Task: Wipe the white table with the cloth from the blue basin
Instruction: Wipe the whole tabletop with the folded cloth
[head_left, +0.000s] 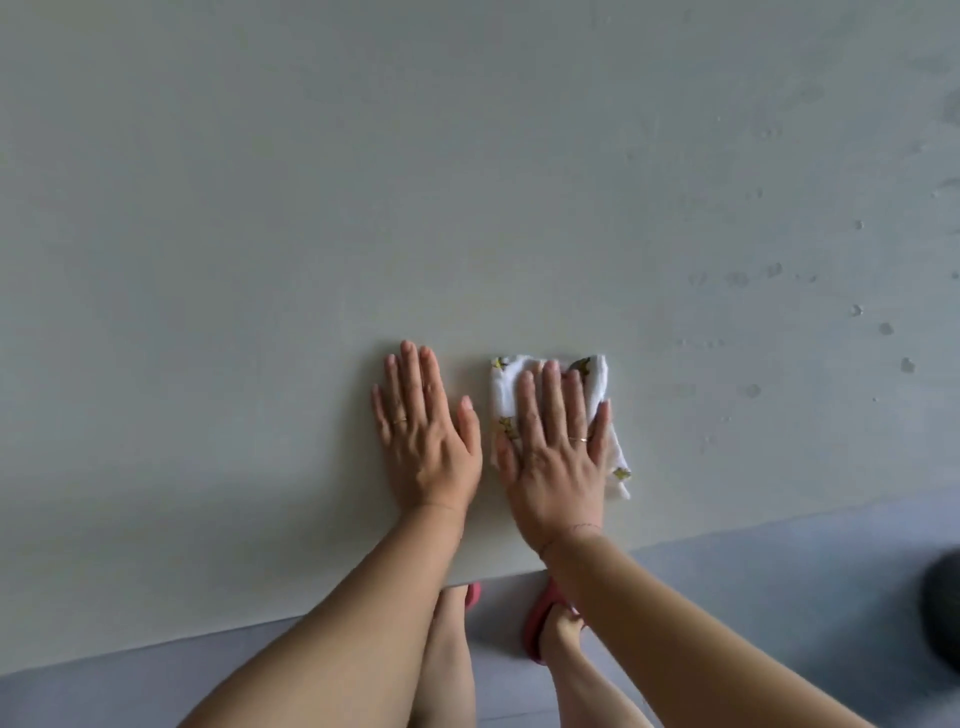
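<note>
Head view: small white folded fabric cloth with yellow printed motifs (596, 378) lies flat on the wide white matte table (363, 208), near the front edge, a little right of centre. Right hand (556, 457) sits directly on top of it, palm down, fingers straight and lightly spread, pressing rather than pinching; cloth edges show beyond the fingertips at the top, past the little finger on the right, and a strip by the thumb on the left. Left hand (426, 436) is flat on bare tabletop just beside the cloth, not touching it, fingers straight and close together, probably bracing. Cloth looks thin, soft and light, likely damp, so it should slide easily under a flat palm but may bunch or unfold if pushed from one corner; best controlled from the middle of the fold with the whole palm, as now. Scattered water droplets (774, 270) sit on the table to the right, well apart from the cloth, likely the next area to cover. Blue basin not in view. Below the table edge: grey floor (779, 582), red slippers (537, 618), dark round object (943, 613) at the right border, unclear what
</note>
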